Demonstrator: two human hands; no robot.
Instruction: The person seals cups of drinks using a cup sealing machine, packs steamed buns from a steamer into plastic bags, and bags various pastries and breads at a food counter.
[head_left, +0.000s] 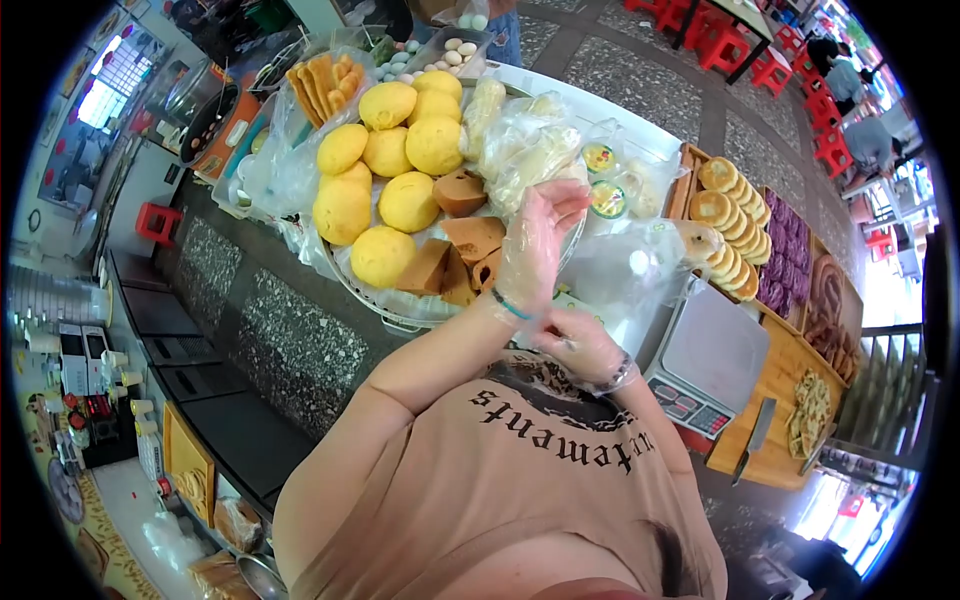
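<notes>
My left hand (545, 235) is raised in a thin clear plastic glove, fingers stretched out, a teal band on the wrist. Just below that wrist, my right hand (588, 345), also in clear plastic, has its fingers bent and pinched at what looks like the glove's cuff; the fingertips are partly hidden. Beside my left hand lie brown sponge cake pieces (427, 268) on a round tray (372, 305). Large round yellow buns (408, 203) are piled on it too. Behind my left fingers sit pale foods in clear plastic bags (530, 145).
A digital scale (712, 340) stands at my right. Past it, a wooden board (770, 400) bears a knife (755, 440) and flatbread (808, 415). Trays hold round golden cakes (725, 220) and purple food (787, 250). Fried dough sticks (320, 85) and eggs (458, 50) are at the back.
</notes>
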